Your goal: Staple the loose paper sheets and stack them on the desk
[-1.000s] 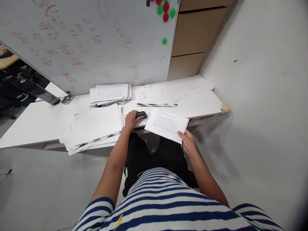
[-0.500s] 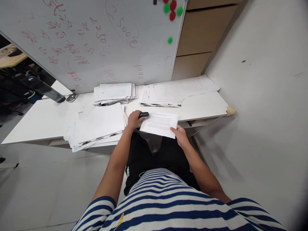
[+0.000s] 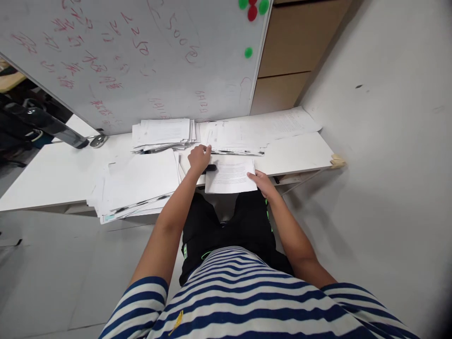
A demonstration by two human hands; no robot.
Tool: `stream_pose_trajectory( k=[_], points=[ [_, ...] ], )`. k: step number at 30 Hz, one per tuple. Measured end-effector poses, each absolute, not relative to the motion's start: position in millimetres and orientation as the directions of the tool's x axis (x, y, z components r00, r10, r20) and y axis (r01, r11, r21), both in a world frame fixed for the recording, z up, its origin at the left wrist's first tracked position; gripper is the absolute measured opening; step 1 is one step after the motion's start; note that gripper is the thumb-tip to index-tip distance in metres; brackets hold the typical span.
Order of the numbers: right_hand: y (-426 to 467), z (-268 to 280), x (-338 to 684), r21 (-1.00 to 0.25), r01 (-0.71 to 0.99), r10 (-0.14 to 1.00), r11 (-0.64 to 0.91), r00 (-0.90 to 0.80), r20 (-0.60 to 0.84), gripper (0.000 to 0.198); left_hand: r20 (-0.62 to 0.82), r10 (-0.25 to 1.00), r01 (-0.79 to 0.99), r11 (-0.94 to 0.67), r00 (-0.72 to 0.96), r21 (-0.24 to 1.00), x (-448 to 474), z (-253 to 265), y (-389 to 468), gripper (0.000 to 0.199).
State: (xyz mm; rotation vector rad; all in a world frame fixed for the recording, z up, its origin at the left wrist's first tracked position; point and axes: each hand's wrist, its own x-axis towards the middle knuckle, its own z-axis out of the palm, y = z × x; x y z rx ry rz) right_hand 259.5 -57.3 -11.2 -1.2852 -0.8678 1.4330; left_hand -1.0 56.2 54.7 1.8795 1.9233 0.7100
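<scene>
Clock centred on the printed sheets (image 3: 229,180): they sit at the desk (image 3: 296,153) front, near edge poking past it. Our right hand (image 3: 263,183), 3 o'clock, pinches their right edge, thumb on top. Left hand (image 3: 198,159), 10 o'clock, half-curled above a black tool (image 3: 212,168), probably a stapler; can't tell if it grips anything. Risks: one-sided hold could let pages fan or skew; pressing while misaligned could catch a corner badly. Left forearm could snag the loose pile (image 3: 144,179) at 9 o'clock.
</scene>
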Motion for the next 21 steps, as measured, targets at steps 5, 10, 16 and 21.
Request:
stream_pose_trajectory(
  k=[5, 10, 16, 21],
  points=[
    [-43.3, -19.7, 271.7, -0.934, -0.180, 0.946, -0.308, 0.051, -0.321, 0.041, 0.035, 0.999, 0.922, -0.015, 0.002, 0.388, 19.6, 40.2, 57.1, 0.055],
    [-38.9, -21.3, 276.1, -0.929, -0.171, 0.939, -0.328, 0.053, -0.341, 0.042, 0.037, 0.999, 0.923, -0.042, 0.030, 0.382, 18.7, 23.9, 61.2, 0.061],
    [-41.8, -17.5, 278.2, -0.929, -0.149, 0.936, -0.340, 0.048, -0.350, 0.039, 0.051, 0.996, 0.937, -0.089, 0.076, 0.337, 15.9, -5.5, 73.5, 0.071],
    [-43.3, -19.2, 280.1, -0.939, -0.109, 0.941, -0.328, 0.049, -0.334, 0.030, 0.014, 0.997, 0.948, -0.075, 0.074, 0.309, 20.5, 2.3, 72.6, 0.072]
  ],
)
